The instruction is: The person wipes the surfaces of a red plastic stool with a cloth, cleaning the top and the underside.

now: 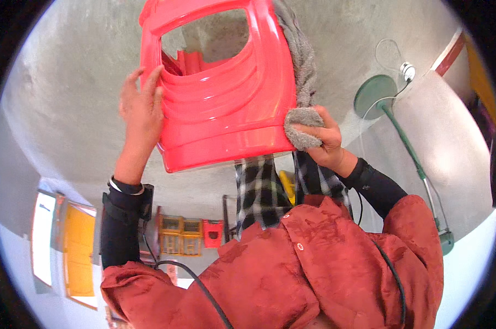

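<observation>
A glossy red plastic chair or stool part [227,119], with a wide opening and curved ridges, fills the upper middle before me. My left hand [143,107] lies along its left edge, fingers spread, with the fingertips by the opening's left side. At its lower right corner my right hand [324,135] grips a bunched grey cloth [303,127] pressed against the edge. More grey cloth hangs along the right side of the red plastic above that hand. Whatever supports the red piece from below is hidden.
A green stand with a round base [375,96] and long pole is at the right, beside a cable and a round metallic object [407,72]. Wooden furniture [180,236] and a smaller red plastic item [212,233] show at the lower left, near an orange door [79,249].
</observation>
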